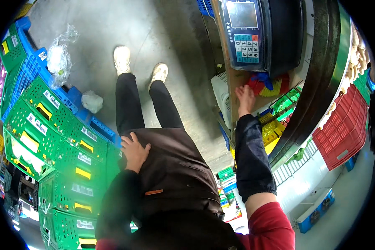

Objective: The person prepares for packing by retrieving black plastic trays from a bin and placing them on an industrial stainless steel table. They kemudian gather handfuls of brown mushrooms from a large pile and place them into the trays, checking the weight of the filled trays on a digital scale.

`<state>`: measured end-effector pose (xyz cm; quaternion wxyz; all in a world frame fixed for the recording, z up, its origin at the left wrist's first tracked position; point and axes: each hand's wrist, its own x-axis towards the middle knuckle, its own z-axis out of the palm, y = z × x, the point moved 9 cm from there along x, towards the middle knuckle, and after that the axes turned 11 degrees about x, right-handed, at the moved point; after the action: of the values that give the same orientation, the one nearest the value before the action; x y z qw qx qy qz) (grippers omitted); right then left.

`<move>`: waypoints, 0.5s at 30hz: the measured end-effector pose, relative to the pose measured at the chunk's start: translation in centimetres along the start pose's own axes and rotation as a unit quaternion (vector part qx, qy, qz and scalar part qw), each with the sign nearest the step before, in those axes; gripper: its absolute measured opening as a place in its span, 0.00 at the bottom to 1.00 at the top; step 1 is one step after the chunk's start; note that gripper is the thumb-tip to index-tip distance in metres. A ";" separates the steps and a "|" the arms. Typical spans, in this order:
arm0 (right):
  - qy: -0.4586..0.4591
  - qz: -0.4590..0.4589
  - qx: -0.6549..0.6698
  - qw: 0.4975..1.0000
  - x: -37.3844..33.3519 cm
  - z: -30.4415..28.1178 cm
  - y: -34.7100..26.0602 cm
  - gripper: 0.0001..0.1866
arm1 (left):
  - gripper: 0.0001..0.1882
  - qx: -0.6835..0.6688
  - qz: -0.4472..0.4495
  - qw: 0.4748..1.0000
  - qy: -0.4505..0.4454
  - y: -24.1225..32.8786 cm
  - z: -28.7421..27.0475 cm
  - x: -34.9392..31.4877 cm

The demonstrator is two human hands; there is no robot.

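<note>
My left hand (135, 153) lies with fingers spread on the dark brown apron (171, 166), near its left edge, holding nothing. My right hand (245, 99) reaches over the edge of the wooden counter (234, 93), its fingers a little apart and nothing visible in them. Just beyond it lie a red and yellow item (279, 86) and a crumpled blue piece (264, 79), whose kind I cannot make out. Farther ahead on the counter stands a digital weighing scale (243, 50) with a grey display and a light blue keypad.
Stacked green crates (66, 154) with yellow handles line my left. Plastic bags (60, 60) lie by a blue crate (27, 71). On my right, a curved metal-edged stand (323, 62) carries pale produce (356, 58). A red crate (341, 129) stands beyond it.
</note>
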<state>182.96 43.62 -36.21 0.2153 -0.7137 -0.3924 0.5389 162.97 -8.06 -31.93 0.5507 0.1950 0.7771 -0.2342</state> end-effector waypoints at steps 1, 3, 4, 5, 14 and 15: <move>-0.021 -0.017 -0.084 0.996 -0.2 1.1 0.6 0.21 | 0.50 -0.004 -0.001 1.000 -0.001 0.0 0.1 0.0; 0.016 -0.031 -0.122 0.992 0.7 1.8 0.5 0.18 | 0.50 -0.011 -0.002 1.000 -0.002 -0.1 0.3 0.2; 0.032 -0.037 -0.140 0.989 1.1 2.8 0.3 0.16 | 0.49 -0.002 -0.004 1.000 0.012 -0.1 0.4 0.2; 0.061 -0.023 -0.179 0.982 1.2 3.5 0.2 0.15 | 0.49 0.001 -0.006 1.000 0.010 -0.1 0.5 0.2; -0.001 -0.087 -0.292 0.953 2.6 3.9 0.3 0.18 | 0.51 0.002 0.004 0.998 0.064 -0.4 0.8 0.6; -0.007 -0.126 -0.362 0.924 -1.8 6.9 -2.2 0.18 | 0.51 -0.011 -0.015 0.998 0.057 -1.0 1.3 0.3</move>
<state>175.54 42.66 -35.79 0.0058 -0.6837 -0.6487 0.3342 163.29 -9.65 -32.47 0.5044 0.1905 0.8123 -0.2225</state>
